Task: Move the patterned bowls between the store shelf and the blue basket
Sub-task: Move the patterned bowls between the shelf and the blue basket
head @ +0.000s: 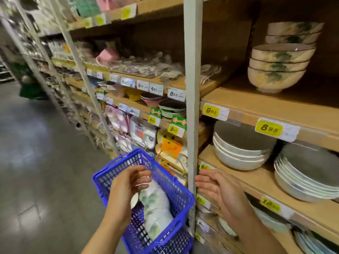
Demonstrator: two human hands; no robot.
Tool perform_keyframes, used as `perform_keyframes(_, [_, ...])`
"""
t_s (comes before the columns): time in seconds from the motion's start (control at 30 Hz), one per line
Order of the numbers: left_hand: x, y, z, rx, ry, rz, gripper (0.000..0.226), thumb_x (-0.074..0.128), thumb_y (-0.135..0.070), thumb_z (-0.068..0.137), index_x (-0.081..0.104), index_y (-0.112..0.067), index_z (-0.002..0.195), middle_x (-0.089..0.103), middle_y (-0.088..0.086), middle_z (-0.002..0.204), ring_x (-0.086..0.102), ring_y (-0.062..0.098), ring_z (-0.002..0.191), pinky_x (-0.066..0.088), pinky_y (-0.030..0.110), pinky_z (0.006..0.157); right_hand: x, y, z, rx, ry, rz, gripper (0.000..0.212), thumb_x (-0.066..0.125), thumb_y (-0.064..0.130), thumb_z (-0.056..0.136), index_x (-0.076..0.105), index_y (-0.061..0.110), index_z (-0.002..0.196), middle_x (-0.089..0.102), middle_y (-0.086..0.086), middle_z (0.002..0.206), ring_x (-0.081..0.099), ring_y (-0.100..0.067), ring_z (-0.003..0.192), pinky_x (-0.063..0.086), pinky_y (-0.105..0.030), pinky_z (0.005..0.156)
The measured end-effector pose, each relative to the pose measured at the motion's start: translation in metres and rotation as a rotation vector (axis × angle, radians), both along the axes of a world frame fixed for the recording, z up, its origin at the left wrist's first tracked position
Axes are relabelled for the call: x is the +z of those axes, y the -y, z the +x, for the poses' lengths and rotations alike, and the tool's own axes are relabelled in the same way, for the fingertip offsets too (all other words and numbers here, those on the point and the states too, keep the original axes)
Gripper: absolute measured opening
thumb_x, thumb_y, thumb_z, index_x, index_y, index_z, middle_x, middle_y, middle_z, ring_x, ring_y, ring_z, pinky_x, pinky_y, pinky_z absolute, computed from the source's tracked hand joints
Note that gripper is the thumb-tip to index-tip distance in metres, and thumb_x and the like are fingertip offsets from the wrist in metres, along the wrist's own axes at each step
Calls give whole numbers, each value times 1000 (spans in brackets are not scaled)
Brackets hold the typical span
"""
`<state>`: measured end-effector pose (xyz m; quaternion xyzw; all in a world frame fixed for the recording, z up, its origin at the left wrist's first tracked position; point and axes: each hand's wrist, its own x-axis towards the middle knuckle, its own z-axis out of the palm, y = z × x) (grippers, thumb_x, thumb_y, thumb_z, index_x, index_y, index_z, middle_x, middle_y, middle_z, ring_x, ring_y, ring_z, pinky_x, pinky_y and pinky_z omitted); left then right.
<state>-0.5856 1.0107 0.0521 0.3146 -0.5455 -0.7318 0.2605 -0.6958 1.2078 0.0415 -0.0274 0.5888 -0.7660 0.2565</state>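
A blue basket (180, 194) sits low in front of the shelving. Inside it, a stack of white bowls with green leaf patterns (156, 208) lies on its side. My left hand (126, 187) is over the basket, its fingers curled round the upper end of that stack. To the right of the basket, my right hand (222, 193) hovers with straight fingers, holds nothing, and is close to the grey shelf post (192, 107). More patterned bowls (275, 70) stand stacked on the upper right shelf (256, 105), with a second stack (293, 32) behind them.
Plain white bowls (238, 153) and plates (302, 180) fill the shelf below, behind yellow price tags. Further dishes and packaged tableware (146, 66) line the shelves to the left. The grey aisle floor (36, 162) stretches away on the left.
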Motion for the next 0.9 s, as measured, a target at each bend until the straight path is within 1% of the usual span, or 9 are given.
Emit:
perform_keyframes(0.07, [-6, 25, 20, 28, 36, 3, 28, 36, -10, 95, 64, -3, 91, 74, 10, 73, 66, 17, 60, 51, 25, 57, -14, 29, 16, 23, 18, 43, 23, 47, 7, 95, 68, -2, 96, 73, -22, 89, 69, -31, 81, 52, -41, 84])
perform_keyframes(0.2, [-16, 75, 61, 35, 141, 10, 24, 42, -10, 92, 65, -5, 89, 72, 10, 76, 62, 22, 64, 50, 28, 59, -39, 95, 47, 103, 27, 110, 20, 50, 11, 95, 67, 0, 99, 74, -18, 87, 71, -26, 76, 53, -34, 76])
perform_keyframes(0.3, [-28, 114, 93, 33, 197, 3, 24, 41, -9, 92, 64, -5, 90, 70, 10, 77, 60, 22, 64, 47, 30, 60, -58, 139, 67, 154, 48, 154, 19, 53, 15, 95, 68, 4, 98, 75, -13, 86, 72, -23, 78, 55, -33, 76])
perform_keyframes(0.37, [-37, 138, 112, 20, 219, 0, 25, 40, -9, 92, 64, -6, 88, 70, 9, 77, 61, 20, 62, 47, 29, 59, -70, 165, 76, 167, 72, 175, 19, 53, 17, 94, 67, 5, 99, 75, -12, 87, 72, -23, 79, 54, -31, 71])
perform_keyframes(0.5, [-54, 180, 137, 18, 270, -5, 25, 42, -9, 92, 65, -8, 85, 71, 7, 75, 62, 17, 58, 49, 27, 57, -90, 204, 86, 170, 99, 244, 19, 55, 18, 93, 68, 6, 99, 75, -11, 87, 72, -25, 82, 55, -34, 73])
perform_keyframes(0.67, [-76, 232, 133, 25, 312, 22, 23, 45, -10, 92, 67, -8, 87, 71, 4, 73, 64, 16, 59, 49, 29, 63, -108, 246, 73, 136, 107, 309, 15, 56, 17, 93, 67, 8, 98, 75, -12, 87, 70, -25, 79, 54, -41, 83])
perform_keyframes(0.77, [-86, 259, 113, -14, 354, 1, 23, 44, -12, 92, 67, -9, 90, 71, 4, 75, 64, 18, 65, 49, 31, 66, -121, 275, 60, 124, 130, 318, 15, 55, 18, 94, 65, 9, 99, 74, -13, 90, 70, -24, 80, 54, -37, 79])
perform_keyframes(0.87, [-94, 290, 80, -79, 387, -66, 25, 41, -11, 93, 66, -8, 92, 71, 9, 83, 63, 21, 70, 48, 31, 67, -140, 308, 43, 113, 172, 321, 14, 52, 20, 97, 60, 11, 104, 72, -12, 94, 68, -27, 85, 52, -40, 84])
perform_keyframes(0.9, [-96, 301, 67, -101, 396, -88, 26, 40, -10, 94, 65, -8, 92, 69, 9, 82, 62, 21, 70, 47, 31, 66, -146, 319, 36, 106, 188, 320, 13, 50, 21, 98, 58, 13, 103, 72, -12, 94, 68, -27, 84, 52, -39, 82])
